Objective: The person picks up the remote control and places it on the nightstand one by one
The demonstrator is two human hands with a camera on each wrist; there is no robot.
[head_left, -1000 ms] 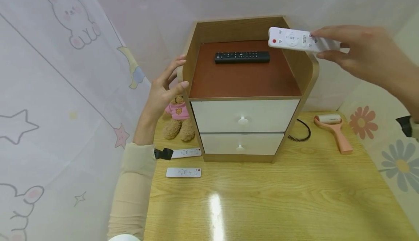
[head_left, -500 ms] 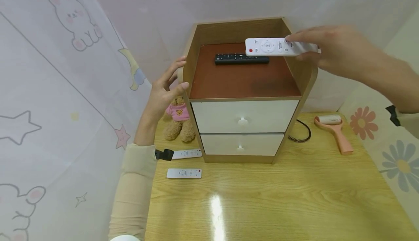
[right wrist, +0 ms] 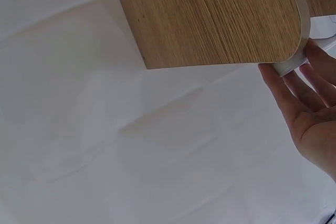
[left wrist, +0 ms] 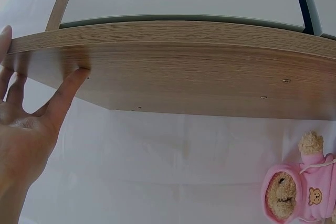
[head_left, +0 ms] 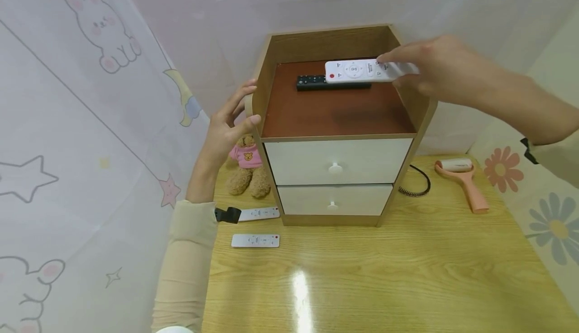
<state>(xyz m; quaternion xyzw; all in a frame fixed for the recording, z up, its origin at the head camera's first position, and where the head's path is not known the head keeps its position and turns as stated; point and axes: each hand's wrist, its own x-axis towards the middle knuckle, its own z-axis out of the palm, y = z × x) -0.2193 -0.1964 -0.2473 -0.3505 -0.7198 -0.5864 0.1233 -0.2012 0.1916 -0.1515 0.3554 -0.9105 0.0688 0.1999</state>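
A white remote control (head_left: pixel 355 71) with a red button is pinched in my right hand (head_left: pixel 441 71), between thumb and fingers at its right end. It is held over the brown shelf of a small wooden cabinet (head_left: pixel 330 36), its shadow falling on the shelf. From the head view it overlaps a black remote control (head_left: pixel 309 82) lying there. The right wrist view shows the right-hand fingers (right wrist: pixel 278 85) beside the cabinet's rounded side panel (right wrist: pixel 226 19). My left hand (head_left: pixel 228 121) rests spread against the left side panel (left wrist: pixel 184 77), fingertips at its rim and outer face.
Two white drawers (head_left: pixel 307 162) with knobs sit below the shelf. Left of the cabinet are a teddy bear (head_left: pixel 248 172) in pink and two white remotes, one in front (head_left: pixel 255 241). On the right lie a black coiled cord (head_left: pixel 418 192) and an orange lint roller (head_left: pixel 470 187).
My right hand has brought the white remote leftward and slightly down, from beside the cabinet to over the shelf and the black remote. The left hand has stayed against the side panel.
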